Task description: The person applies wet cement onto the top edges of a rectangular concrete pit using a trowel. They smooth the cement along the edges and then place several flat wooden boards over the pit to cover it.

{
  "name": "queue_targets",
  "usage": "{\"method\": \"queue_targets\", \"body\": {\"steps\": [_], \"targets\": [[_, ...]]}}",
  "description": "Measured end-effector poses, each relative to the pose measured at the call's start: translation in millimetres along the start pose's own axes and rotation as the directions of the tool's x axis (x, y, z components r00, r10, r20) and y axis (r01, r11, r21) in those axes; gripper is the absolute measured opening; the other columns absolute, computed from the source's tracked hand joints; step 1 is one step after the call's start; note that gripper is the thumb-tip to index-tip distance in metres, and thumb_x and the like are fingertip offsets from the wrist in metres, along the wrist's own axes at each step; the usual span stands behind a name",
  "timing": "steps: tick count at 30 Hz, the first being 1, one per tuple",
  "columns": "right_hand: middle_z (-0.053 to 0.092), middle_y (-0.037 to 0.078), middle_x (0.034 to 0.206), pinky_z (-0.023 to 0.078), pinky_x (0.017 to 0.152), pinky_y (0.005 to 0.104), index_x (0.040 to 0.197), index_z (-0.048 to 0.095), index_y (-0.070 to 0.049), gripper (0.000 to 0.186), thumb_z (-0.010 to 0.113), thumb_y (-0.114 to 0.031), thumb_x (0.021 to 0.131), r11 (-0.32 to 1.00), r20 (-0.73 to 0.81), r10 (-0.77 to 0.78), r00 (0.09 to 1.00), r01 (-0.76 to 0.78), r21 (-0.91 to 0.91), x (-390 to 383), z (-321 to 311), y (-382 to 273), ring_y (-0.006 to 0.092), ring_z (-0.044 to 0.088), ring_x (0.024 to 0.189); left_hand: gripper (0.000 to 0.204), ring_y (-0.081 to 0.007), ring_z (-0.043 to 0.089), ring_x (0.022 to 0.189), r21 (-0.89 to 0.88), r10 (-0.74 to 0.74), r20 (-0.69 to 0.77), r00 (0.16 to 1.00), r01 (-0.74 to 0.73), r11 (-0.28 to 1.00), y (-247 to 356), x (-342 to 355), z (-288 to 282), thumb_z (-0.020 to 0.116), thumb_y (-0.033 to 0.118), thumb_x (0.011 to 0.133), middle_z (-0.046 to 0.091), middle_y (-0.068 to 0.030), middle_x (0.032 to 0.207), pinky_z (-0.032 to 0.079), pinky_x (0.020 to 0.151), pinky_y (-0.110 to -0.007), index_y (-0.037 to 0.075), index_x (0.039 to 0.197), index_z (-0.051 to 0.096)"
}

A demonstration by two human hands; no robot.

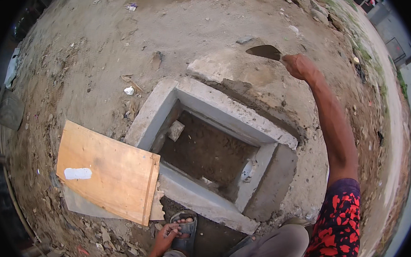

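Observation:
At the far right, beyond the concrete pit, my right hand (297, 66) is closed round the handle of a pointing trowel (265, 52). The trowel's dark blade points left, over the ground beside a rough concrete slab (254, 68). Low in the picture, my left hand (166, 237) hangs beside my sandalled foot (185, 231), its fingers curled, with nothing seen in them. Between the hands lies the square pit, framed by a pale concrete rim (230, 102). A pipe opening (247, 171) shows white in its right wall.
An orange-brown wooden board (109, 169) with a pale patch lies left of the pit, overlapping its near left corner. Inside the pit, a concrete chunk (175, 130) rests by the left wall. Smooth grey mortar (272, 184) borders the right side. Loose rubble (104, 240) litters the near left.

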State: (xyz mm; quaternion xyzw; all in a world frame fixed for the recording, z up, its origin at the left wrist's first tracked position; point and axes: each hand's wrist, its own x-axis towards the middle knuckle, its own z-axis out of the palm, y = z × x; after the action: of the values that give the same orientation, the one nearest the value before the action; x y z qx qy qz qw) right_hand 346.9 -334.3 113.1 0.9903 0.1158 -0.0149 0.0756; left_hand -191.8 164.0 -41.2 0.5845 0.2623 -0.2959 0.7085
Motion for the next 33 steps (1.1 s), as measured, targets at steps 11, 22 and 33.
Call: {"method": "queue_targets", "body": {"steps": [11, 22, 33], "targets": [[0.07, 0.014, 0.093, 0.054, 0.077, 0.0467, 0.105, 0.07, -0.017, 0.027, 0.056, -0.018, 0.082, 0.972, 0.051, 0.045, 0.998, -0.031, -0.234, 23, -3, -15, 0.0345, 0.067, 0.09, 0.027, -0.0173, 0.062, 0.092, 0.057, -0.059, -0.001, 0.998, 0.059, 0.997, 1, 3, -11, 0.057, 0.012, 0.097, 0.064, -0.0129, 0.106, 0.051, 0.082, -0.03, -0.004, 0.119, 0.055], [0.07, 0.011, 0.085, 0.055, 0.068, 0.0448, 0.094, 0.069, -0.018, 0.02, 0.056, -0.014, 0.08, 0.955, 0.126, -0.153, 0.98, 0.18, -0.238, 20, -14, -33, 0.0327, 0.069, 0.081, 0.026, -0.0155, 0.061, 0.087, 0.02, -0.032, 0.011, 0.999, 0.032, 0.999, 0, 6, -13, 0.058, 0.012, 0.096, 0.065, -0.0105, 0.101, 0.05, 0.082, -0.029, -0.002, 0.118, 0.056], [0.068, 0.014, 0.078, 0.054, 0.066, 0.0457, 0.086, 0.067, -0.011, 0.012, 0.058, -0.019, 0.084, 0.947, 0.052, -0.274, 0.96, 0.279, -0.158, 0, -22, -46, 0.0348, 0.068, 0.077, 0.026, -0.0155, 0.061, 0.089, 0.004, -0.039, -0.06, 0.997, 0.039, 0.999, 2, -4, -7, 0.058, 0.01, 0.096, 0.065, -0.0105, 0.103, 0.049, 0.084, -0.029, -0.003, 0.118, 0.056]]}}
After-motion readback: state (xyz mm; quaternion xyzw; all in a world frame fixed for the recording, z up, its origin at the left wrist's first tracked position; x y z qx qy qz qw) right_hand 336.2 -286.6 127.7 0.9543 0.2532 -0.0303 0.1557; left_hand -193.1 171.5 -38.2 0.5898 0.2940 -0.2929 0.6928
